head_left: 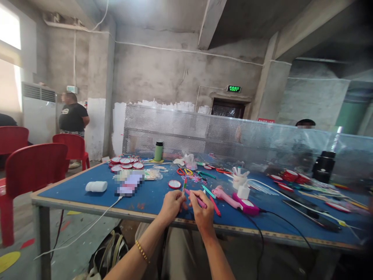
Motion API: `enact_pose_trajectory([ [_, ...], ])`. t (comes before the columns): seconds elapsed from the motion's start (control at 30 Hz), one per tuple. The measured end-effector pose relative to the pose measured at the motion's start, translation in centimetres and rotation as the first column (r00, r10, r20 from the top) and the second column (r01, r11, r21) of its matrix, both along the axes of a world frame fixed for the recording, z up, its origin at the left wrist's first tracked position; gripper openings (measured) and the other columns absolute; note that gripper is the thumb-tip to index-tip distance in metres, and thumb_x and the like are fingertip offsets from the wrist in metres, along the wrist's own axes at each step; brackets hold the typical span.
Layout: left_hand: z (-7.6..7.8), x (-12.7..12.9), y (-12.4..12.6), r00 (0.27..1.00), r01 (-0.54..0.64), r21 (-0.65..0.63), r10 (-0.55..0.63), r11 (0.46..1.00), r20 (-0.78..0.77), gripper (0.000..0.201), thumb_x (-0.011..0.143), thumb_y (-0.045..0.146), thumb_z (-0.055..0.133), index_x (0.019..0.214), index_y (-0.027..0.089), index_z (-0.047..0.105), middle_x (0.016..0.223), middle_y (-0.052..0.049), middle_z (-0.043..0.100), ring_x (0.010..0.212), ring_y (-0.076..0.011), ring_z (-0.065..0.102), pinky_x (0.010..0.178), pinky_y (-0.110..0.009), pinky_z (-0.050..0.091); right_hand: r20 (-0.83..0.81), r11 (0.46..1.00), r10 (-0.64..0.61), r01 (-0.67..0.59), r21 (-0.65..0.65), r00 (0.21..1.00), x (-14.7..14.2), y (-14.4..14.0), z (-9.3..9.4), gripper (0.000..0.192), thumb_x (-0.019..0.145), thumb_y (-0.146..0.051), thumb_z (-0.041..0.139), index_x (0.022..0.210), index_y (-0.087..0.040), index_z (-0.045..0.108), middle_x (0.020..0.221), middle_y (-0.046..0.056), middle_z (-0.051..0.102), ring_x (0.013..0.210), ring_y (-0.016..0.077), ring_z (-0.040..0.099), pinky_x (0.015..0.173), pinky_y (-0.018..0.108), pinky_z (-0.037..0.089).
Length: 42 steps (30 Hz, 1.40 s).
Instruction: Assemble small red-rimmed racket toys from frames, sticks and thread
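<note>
Near the table's front edge, my left hand (pixel 171 205) is closed around a thin stick (pixel 184 185) that stands upright, with red and green colour on its upper end. My right hand (pixel 203 213) pinches a pink pen (pixel 201 202), its tip pointing at the stick; whether they touch I cannot tell. Just beyond my hands lies a round white disc with a red rim (pixel 174 184). To the right of my right hand lie a red pen (pixel 215 206), a teal pen (pixel 208 192) and a pink glue gun (pixel 227 196).
Left are a white bottle (pixel 96 186), a phone (pixel 131 183) on a cable and a pile of red-rimmed discs (pixel 126 163). A green bottle (pixel 158 151), scissors (pixel 184 171) and a pen cup (pixel 239 179) stand or lie further back. A perforated metal screen (pixel 175 132) borders the table.
</note>
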<state>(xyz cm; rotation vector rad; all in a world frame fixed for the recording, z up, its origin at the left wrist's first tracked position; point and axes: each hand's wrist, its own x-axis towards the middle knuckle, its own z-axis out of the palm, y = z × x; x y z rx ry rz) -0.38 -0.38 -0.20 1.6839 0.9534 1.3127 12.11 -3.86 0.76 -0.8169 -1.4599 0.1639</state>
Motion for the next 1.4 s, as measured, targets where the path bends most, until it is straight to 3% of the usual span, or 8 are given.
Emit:
enact_pose_trajectory([
  [0.67, 0.18, -0.07, -0.14, 1.000, 0.000, -0.021, 0.000, 1.000, 0.007, 0.019, 0.080, 0.033, 0.051, 0.069, 0.018, 0.057, 0.059, -0.003, 0.068, 0.040, -0.0111, 0.046, 0.045, -0.023, 0.035, -0.037, 0.999, -0.051, 0.051, 0.005, 0.998, 0.16, 0.06, -0.37, 0.024, 0.092, -0.036, 0.059, 0.076, -0.019, 0.064, 0.066, -0.001, 0.062, 0.056, 0.0139, 0.057, 0.057, 0.025, 0.047],
  [1.13, -0.06, -0.05, 0.04, 1.000, -0.006, -0.005, 0.006, 1.000, -0.011, 0.021, 0.082, 0.034, 0.050, 0.070, 0.019, 0.058, 0.059, -0.003, 0.069, 0.042, -0.0113, 0.048, 0.046, -0.022, 0.036, 0.015, 1.000, -0.005, 0.005, 0.004, 1.000, -0.03, 0.10, -0.14, 0.023, 0.092, -0.036, 0.058, 0.077, -0.020, 0.063, 0.072, 0.001, 0.065, 0.064, 0.0162, 0.061, 0.061, 0.025, 0.049],
  [1.4, 0.16, -0.07, -0.22, 1.000, -0.003, -0.002, 0.003, 1.000, 0.008, 0.019, 0.081, 0.031, 0.049, 0.069, 0.018, 0.057, 0.058, -0.004, 0.069, 0.040, -0.0115, 0.047, 0.044, -0.023, 0.036, -0.026, 1.000, -0.027, 0.027, 0.012, 0.999, 0.08, -0.19, -0.16, 0.021, 0.093, -0.033, 0.058, 0.077, -0.020, 0.062, 0.068, -0.001, 0.061, 0.057, 0.0134, 0.057, 0.058, 0.024, 0.047],
])
